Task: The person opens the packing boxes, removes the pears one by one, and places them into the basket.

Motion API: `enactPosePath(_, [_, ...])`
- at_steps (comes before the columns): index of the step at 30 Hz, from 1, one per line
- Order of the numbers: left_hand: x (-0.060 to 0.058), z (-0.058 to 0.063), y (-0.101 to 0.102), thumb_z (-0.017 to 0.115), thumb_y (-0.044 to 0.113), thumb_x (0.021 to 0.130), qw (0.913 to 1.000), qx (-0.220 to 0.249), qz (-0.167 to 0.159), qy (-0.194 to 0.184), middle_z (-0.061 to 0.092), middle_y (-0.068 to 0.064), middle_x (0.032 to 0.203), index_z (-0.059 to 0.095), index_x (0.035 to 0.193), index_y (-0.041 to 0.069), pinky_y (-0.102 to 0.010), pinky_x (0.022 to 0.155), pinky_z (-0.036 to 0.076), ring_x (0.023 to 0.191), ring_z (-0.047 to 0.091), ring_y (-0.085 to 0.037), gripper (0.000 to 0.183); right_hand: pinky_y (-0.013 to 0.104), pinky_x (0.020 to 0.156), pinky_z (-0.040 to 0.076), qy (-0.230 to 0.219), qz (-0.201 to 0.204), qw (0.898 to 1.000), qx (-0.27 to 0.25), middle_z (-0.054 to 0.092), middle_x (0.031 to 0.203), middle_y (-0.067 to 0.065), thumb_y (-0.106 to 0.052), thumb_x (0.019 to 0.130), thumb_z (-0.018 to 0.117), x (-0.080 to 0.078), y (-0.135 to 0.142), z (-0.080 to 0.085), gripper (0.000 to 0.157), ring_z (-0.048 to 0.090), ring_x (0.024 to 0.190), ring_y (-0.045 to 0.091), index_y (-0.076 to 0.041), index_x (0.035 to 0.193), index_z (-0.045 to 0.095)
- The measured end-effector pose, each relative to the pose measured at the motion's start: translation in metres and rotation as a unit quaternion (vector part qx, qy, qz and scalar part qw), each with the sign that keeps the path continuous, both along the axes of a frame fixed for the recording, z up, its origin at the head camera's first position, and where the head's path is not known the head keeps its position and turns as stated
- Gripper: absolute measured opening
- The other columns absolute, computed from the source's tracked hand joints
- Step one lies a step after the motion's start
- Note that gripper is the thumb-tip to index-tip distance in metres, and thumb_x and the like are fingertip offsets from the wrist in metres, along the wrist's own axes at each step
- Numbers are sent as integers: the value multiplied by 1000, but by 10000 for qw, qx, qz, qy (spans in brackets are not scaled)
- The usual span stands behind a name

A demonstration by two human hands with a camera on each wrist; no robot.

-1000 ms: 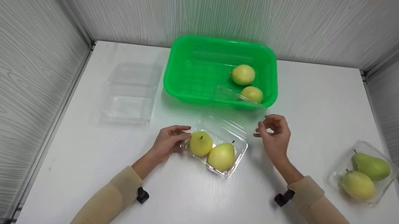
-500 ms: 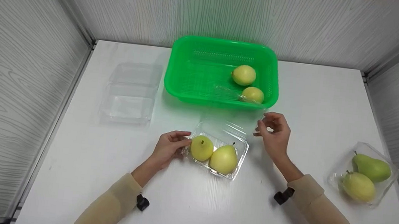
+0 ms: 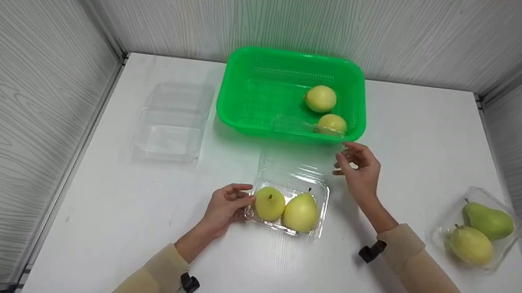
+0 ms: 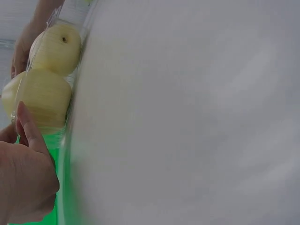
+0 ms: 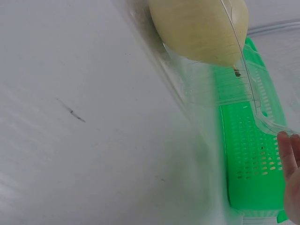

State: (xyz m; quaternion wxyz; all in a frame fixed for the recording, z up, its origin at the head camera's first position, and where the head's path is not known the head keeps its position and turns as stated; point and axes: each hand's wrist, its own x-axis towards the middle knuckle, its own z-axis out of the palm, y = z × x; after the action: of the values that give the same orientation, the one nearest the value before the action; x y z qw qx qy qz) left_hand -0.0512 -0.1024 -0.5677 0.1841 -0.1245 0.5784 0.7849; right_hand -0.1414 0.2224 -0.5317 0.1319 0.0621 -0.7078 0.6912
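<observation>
A clear plastic clamshell box (image 3: 325,212) lies in the middle of the table in the head view, its lid (image 3: 300,157) raised toward the back. Two yellow pears (image 3: 269,205) sit side by side in its base; in the right wrist view one pear (image 5: 197,28) shows through the clear wall. My left hand (image 3: 225,209) pinches the left rim of the base, with thumb and fingers at the edge in the left wrist view. With thumb and fingertips, my right hand (image 3: 361,173) holds the right edge of the lid.
A green basket (image 3: 243,127) with two yellow pears (image 3: 320,98) stands at the back, partly behind the lid. An open clear clamshell (image 3: 171,134) lies at left. On the right, another clear box (image 3: 508,243) contains a green pear (image 3: 487,221) and a yellow one.
The box base has turned and shifted slightly right and toward me, now nearly square to the table. My left hand moved with it; the right hand rose slightly, still on the lid.
</observation>
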Motion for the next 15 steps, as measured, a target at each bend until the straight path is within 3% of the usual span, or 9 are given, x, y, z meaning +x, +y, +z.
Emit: enactPosePath(15, [21, 0, 12, 73, 4, 97, 9998, 84, -92, -139, 67, 0, 97, 56, 136, -3, -26, 65, 65, 72, 70, -10, 43, 28, 56, 63, -50, -77, 9985, 542, 72, 93, 12, 5, 94, 73, -11, -5, 1, 35, 71, 71, 11, 15, 126, 63])
